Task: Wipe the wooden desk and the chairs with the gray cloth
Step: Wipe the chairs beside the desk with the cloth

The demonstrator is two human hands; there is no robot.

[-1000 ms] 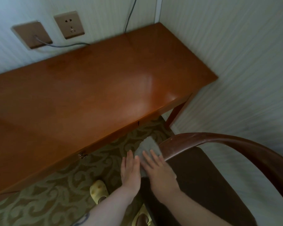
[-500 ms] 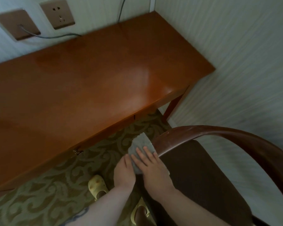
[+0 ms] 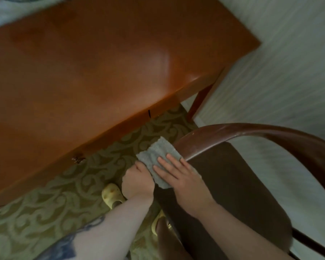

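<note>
The gray cloth [image 3: 156, 152] lies over the front left corner of the dark brown chair seat [image 3: 233, 184], just below the end of the chair's curved wooden rail [image 3: 251, 130]. My right hand [image 3: 182, 177] presses flat on the cloth with straight fingers. My left hand [image 3: 138, 182] grips the cloth's left edge with curled fingers, beside the seat corner. The wooden desk [image 3: 101, 62] fills the upper left, apart from both hands.
Patterned green carpet [image 3: 54, 199] lies between desk and chair. My yellow slippers [image 3: 112, 195] stand on it under my arms. A striped wall [image 3: 289, 72] runs close along the right of the chair. A desk leg [image 3: 200, 99] stands near the wall.
The view has tilted down and closer, so the sockets left the frame. My left hand's fingers curled from flat to a grip on the cloth's edge. My right hand stays flat on it.
</note>
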